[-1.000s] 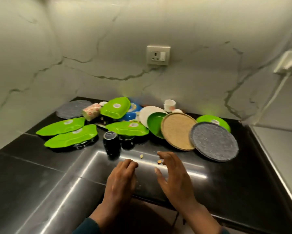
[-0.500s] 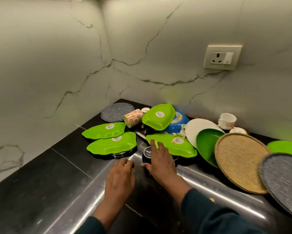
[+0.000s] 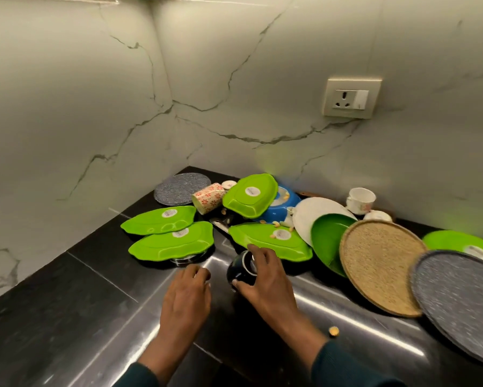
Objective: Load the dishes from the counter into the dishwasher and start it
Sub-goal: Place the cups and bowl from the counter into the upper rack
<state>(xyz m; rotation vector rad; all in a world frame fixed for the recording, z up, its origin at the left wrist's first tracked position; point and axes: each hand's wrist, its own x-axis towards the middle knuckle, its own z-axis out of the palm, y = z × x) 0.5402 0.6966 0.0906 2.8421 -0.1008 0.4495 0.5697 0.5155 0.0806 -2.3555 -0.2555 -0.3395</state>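
My right hand [image 3: 265,277] grips a dark blue cup [image 3: 241,268], tilted on its side just above the black counter [image 3: 67,317]. My left hand [image 3: 187,296] hovers beside it with fingers loosely curled, holding nothing. Behind the cup lie several green leaf-shaped plates [image 3: 173,243], one of them [image 3: 271,241] right at my right fingertips. Further back are a green square dish [image 3: 250,195] on a blue bowl [image 3: 280,208], a flowered cup [image 3: 208,198] on its side, a white plate [image 3: 315,213] and a white teacup [image 3: 360,199].
To the right lean a round green plate [image 3: 329,244], a woven tan plate [image 3: 379,266] and a speckled grey plate [image 3: 457,303]. Another grey plate [image 3: 181,188] lies in the back corner. Marble walls close the corner; a wall socket [image 3: 350,97] sits above. Food crumbs [image 3: 333,331] dot the counter.
My right hand reached to the dark cup, closed round it and tipped it up off the counter. The view swung left towards the corner. My left hand stayed near the cup.
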